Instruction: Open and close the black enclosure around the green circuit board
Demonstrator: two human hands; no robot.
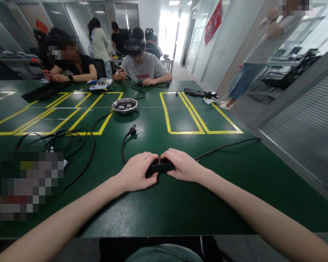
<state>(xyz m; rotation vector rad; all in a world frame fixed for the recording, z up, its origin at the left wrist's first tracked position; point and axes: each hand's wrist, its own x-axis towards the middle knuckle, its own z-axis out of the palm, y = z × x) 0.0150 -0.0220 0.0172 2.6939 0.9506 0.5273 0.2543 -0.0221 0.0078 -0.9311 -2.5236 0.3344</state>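
Observation:
A small black box (pixel 161 167) lies on the green table (pixel 207 207) in front of me, a cable running from each side. My left hand (pixel 139 170) grips its left end between thumb and fingers. Around its right end my right hand (pixel 182 165) is closed the same way. Beyond my left hand, a black power plug (pixel 132 131) rests on the table, its prongs pointing away to the right. The other cable (pixel 229 144) stretches to the right from behind my right hand.
A metal bowl (pixel 125 106) with small metal parts stands ahead. Coiled black cables (pixel 62 140) and a pixelated object (pixel 24 185) lie at left. A black tool (pixel 198 93) lies far right. Two people sit across the table; another person stands at right.

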